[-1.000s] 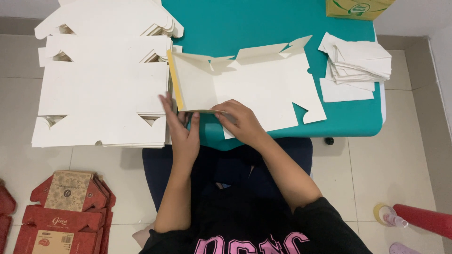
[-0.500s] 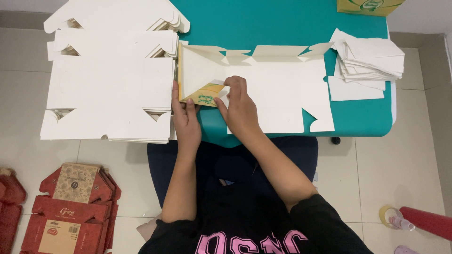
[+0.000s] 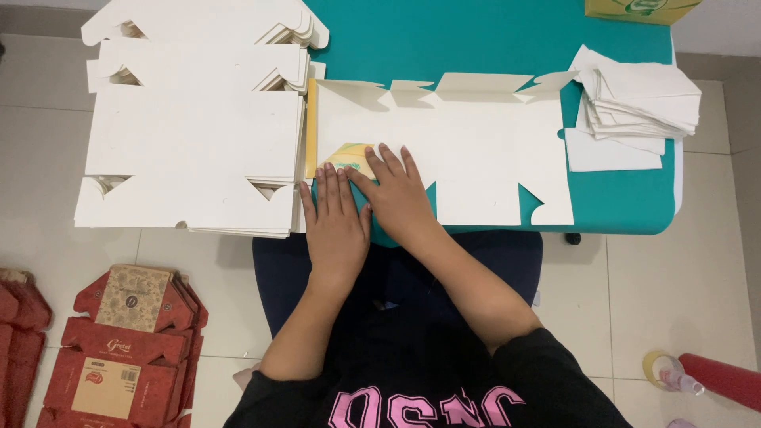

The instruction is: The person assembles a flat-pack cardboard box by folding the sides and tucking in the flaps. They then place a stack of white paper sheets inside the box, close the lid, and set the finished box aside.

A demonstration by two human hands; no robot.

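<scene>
A flat white die-cut carton blank point(image 3: 468, 147) lies spread on the teal table point(image 3: 476, 40), its tabs pointing away from me. At its near left corner a small flap point(image 3: 349, 157) is folded over, showing a yellow-green printed side. My left hand point(image 3: 337, 218) lies flat, fingers together, just below that flap. My right hand point(image 3: 396, 194) presses flat on the blank beside it, fingers spread over the folded flap. Neither hand grips anything.
A tall stack of white carton blanks point(image 3: 190, 135) overhangs the table's left edge. Folded white paper sheets point(image 3: 634, 99) pile at the right. A yellow box point(image 3: 638, 9) sits at the far edge. Red printed cartons point(image 3: 111, 349) lie on the tiled floor at left.
The blank went from raised and curled to flat on the table. The corner flap is folded over, and both hands moved from pinching it to pressing it down flat.
</scene>
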